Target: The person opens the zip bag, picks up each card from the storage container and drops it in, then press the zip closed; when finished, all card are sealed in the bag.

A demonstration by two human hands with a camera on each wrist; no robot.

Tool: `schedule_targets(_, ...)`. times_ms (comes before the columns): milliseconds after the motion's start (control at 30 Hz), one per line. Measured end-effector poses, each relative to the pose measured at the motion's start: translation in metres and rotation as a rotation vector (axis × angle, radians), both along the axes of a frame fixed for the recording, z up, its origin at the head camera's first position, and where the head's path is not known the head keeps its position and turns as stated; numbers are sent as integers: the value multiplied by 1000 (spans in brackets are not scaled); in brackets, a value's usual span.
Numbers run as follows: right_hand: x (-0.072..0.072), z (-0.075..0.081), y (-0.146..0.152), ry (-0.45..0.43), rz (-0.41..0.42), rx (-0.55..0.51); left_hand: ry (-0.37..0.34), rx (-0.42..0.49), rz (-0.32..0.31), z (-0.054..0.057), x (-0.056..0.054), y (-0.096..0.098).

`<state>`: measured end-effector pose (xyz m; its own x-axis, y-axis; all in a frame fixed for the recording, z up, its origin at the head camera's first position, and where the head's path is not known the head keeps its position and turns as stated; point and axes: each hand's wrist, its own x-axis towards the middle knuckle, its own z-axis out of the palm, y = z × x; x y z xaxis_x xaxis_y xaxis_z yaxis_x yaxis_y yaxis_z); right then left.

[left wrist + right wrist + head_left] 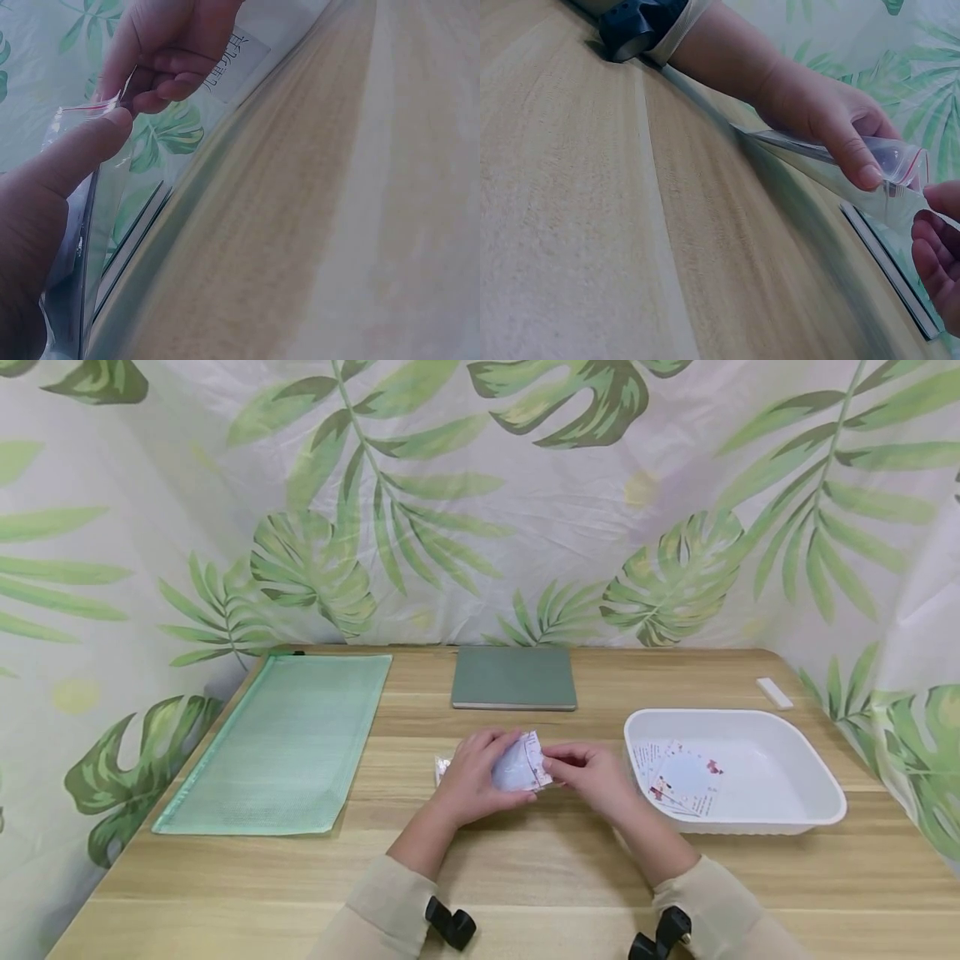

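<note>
A small clear zip-lock bag [517,765] with a red line along its seal is held up between both hands over the table. Something flat with a pale blue, printed face lies inside it. My left hand [471,778] grips the bag, thumb on the near side and fingers behind. With thumb and fingertips, my right hand [596,774] pinches the bag's sealed end, seen close up in the left wrist view beside the red line [90,109]. Partly hidden behind the left hand, a shiny printed packet [441,768] shows on the table.
To the right stands a white plastic basin [780,814] with several printed cards [686,781] inside. A green mesh zip pouch [285,743] lies at the left, and a green notebook [513,678] at the back. One small white block [774,693] sits near the back right edge.
</note>
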<state>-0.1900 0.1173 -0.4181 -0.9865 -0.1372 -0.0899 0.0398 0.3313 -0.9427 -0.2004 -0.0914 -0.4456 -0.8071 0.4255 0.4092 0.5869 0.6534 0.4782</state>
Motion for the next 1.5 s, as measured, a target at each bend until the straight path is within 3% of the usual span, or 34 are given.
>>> schedule_targets(233,-2,-3,-5,59,75,47,46,-9,-5,1,-2,0)
schedule_targets(567,-6,-9,-8,78,134,42,-14,5,-10,2,-2,1)
schedule_targets(767,-3,7,4,27,125,19,-30,2,-9,3,-2,2)
schedule_targets(967,-1,38,39,76,80,72,-57,3,-2,4,-2,2)
schedule_targets(1100,-4,48,72,121,46,154,-79,5,-1,3,-2,2)
schedule_targets(1200,-8,50,100,114,13,235,-92,5,0,2,-1,2)
schedule_targets(1500,-20,42,167,-35,-50,417,-106,4,5,2,-1,2)
